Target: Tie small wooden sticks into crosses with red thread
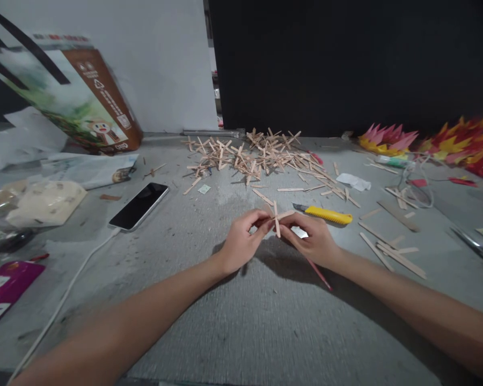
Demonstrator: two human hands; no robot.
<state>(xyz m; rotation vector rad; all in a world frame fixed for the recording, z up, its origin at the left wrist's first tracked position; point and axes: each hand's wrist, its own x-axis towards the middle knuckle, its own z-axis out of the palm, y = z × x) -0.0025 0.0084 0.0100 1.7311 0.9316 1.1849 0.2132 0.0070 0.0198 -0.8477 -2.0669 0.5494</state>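
Between my hands, above the grey table (209, 321), is a small cross of wooden craft sticks (277, 219). My left hand (243, 238) pinches it from the left with thumb and fingertips. From the other side my right hand (312, 238) grips it, fingers curled. A thin pink strip (319, 273) trails below my right palm; I cannot tell whether that hand holds it. Just behind the right hand lies a yellow utility knife (328, 214), its blade pointing left. Farther back is a heap of similar stick crosses (241, 155).
A phone (139, 206) with a white cable lies at left, near a shopping bag (100, 102) and plastic packets (44, 201). Loose craft sticks (398, 257) lie at right. Pink and yellow paper petals (388, 140) and red-yellow ones (467, 147) stand at the back right.
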